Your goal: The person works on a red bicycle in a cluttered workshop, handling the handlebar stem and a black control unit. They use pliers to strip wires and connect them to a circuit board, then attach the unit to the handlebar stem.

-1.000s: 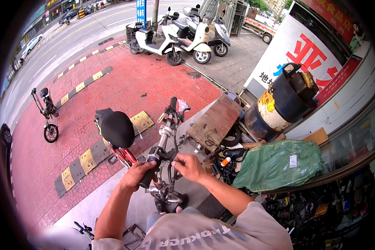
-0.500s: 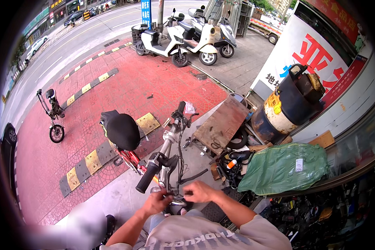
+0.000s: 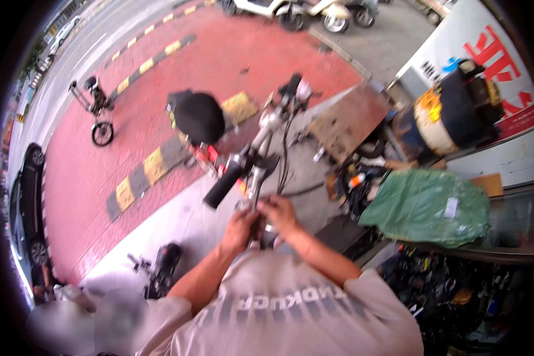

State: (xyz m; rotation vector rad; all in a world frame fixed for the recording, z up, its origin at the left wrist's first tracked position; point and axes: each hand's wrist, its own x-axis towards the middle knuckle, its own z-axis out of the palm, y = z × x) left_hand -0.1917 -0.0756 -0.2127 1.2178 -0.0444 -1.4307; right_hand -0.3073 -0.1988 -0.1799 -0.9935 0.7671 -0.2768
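Observation:
Close in front of my body stands a bike with a bare metal handlebar, a black rubber grip [image 3: 222,187] on its near end, a black saddle [image 3: 200,117] and a red frame [image 3: 207,155]. Dark cables [image 3: 285,145] hang along the handlebar's right side. My left hand [image 3: 238,231] is closed low at the front of the bike, below the grip. Beside it, my right hand [image 3: 279,213] has thumb and fingers pinched together at the same metal parts. Whatever either hand holds is hidden by the fingers and motion blur.
To the right are a board-topped stand [image 3: 353,118], a rusty drum [image 3: 433,115] and a green wrapped bundle [image 3: 427,207]. Loose parts [image 3: 445,296] crowd the lower right. Yellow-black ramps [image 3: 154,166] cross the red paving. Another small bike [image 3: 166,267] stands lower left, near blurred people.
The view has tilted downward, so the scene sits higher and the scooters are partly cut off. My right hand has come in against my left; earlier a gap lay between them.

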